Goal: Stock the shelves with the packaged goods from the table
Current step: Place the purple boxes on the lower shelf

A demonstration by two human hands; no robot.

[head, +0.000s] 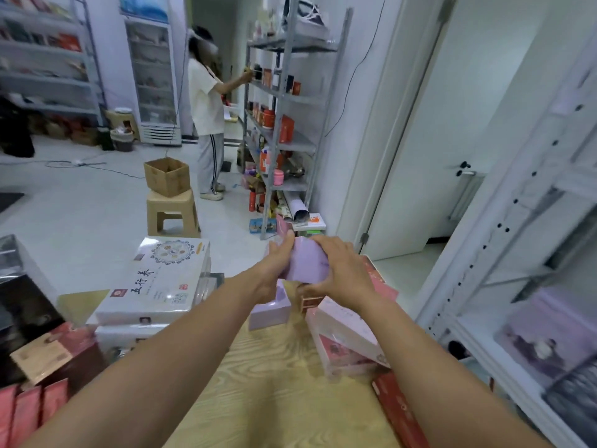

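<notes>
Stockroom, wood-grain desk (pixel 274 383) crowded with packaged goods. Both hands grasp a lilac box (pixel 307 265) raised above the far desk edge: left hand (pixel 274 266) wraps its left side, right hand (pixel 344 273) clamps its right side and lower corner. It sits between the hands, straight ahead, tilted; long axis unclear. White shelf (pixel 491 240) stands to the right, right hand nearer, so the move likely swings rightward. Second box (pixel 269 310) lies on the desk below.

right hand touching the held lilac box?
Touching. Head view: right hand wraps the right side of the lilac box; left hand grips the other side.
</notes>
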